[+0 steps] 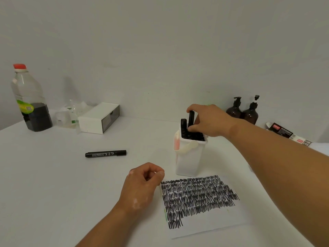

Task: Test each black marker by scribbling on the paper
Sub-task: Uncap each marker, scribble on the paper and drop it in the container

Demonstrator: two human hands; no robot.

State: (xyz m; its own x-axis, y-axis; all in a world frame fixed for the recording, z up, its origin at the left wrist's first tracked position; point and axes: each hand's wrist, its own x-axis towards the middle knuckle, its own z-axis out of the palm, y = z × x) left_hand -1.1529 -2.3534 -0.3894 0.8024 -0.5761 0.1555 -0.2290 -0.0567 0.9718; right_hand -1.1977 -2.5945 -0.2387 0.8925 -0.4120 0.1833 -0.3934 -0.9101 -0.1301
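Note:
A white sheet of paper (210, 227) lies on the table in front of me, mostly covered with rows of black scribble. Just behind it stands a white holder (189, 161) filled with several black markers. My right hand (210, 120) reaches over the holder, fingers shut on one upright black marker (191, 118) that sticks out above the rest. Another capped black marker (106, 153) lies flat on the table to the left. My left hand (142, 182) rests loosely curled at the paper's left corner, holding nothing that I can see.
A big bottle with a red cap (30, 100) and dark liquid stands at the far left, next to clear containers and a white drawer box (99, 118). Two dark pump bottles (243, 111) and a printed packet (284, 133) sit against the wall on the right.

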